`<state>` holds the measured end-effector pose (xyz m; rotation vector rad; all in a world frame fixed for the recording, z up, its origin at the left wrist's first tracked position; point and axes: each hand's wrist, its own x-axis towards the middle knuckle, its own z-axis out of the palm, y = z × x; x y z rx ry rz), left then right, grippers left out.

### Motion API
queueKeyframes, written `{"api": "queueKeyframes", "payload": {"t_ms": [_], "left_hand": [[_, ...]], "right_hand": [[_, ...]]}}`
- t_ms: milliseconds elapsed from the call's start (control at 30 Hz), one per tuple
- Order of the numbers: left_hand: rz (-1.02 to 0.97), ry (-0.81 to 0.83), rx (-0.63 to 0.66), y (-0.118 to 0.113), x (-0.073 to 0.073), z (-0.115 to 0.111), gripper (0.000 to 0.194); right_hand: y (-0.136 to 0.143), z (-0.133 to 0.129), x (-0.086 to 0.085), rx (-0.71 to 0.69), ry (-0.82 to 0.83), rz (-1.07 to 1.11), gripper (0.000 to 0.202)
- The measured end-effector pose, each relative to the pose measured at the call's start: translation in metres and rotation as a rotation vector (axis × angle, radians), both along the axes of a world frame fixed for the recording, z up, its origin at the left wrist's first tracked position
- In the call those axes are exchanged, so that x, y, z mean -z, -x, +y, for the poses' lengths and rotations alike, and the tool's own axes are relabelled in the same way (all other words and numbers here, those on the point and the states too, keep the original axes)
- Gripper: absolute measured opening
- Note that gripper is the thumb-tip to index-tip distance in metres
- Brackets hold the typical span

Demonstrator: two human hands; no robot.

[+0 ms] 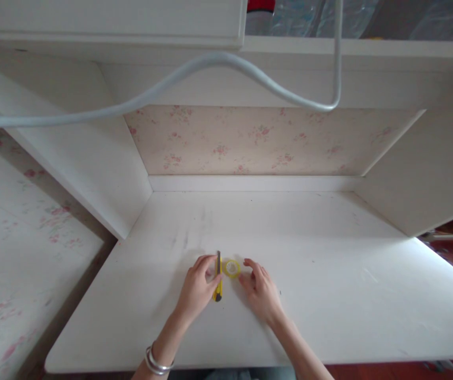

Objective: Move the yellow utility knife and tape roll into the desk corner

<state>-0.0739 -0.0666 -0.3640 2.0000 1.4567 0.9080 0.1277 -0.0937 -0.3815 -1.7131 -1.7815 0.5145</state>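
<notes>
I look down on a white table (pixel 329 274). My left hand (pixel 196 287) pinches a yellow utility knife (pixel 219 282) lying on the table, fingers curled on its handle. Just beside it sits a small yellow tape roll (pixel 232 268) — my right hand (pixel 260 290) rests by it, fingers loosely spread, holding nothing. As I judge it, a firm grip on the knife with the blade pointed away is wise. No containers are in view — only a grey cable (pixel 194 66) overhead.

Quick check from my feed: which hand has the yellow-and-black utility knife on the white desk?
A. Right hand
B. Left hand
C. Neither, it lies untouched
B: the left hand grips the yellow-and-black utility knife on the white desk, while the right hand rests beside the small yellow tape roll.
</notes>
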Motion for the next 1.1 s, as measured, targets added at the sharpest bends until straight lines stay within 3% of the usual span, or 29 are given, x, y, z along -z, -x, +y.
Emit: {"api": "queueKeyframes", "payload": {"t_ms": [133, 300, 600, 1100], "left_hand": [[-0.069, 0.094, -0.091, 0.016, 0.010, -0.012, 0.027], [-0.014, 0.052, -0.056, 0.019, 0.020, -0.028, 0.022], [0.159, -0.033, 0.033, 0.015, 0.020, -0.034, 0.020], [0.252, -0.114, 0.023, 0.013, 0.021, -0.037, 0.020]], "right_hand": [[0.015, 0.005, -0.008, -0.030, -0.024, -0.106, 0.051], [0.027, 0.011, -0.009, -0.002, -0.028, -0.180, 0.056], [0.022, 0.008, -0.002, 0.028, -0.013, -0.140, 0.052], [0.025, 0.010, -0.003, 0.012, -0.020, -0.193, 0.051]]}}
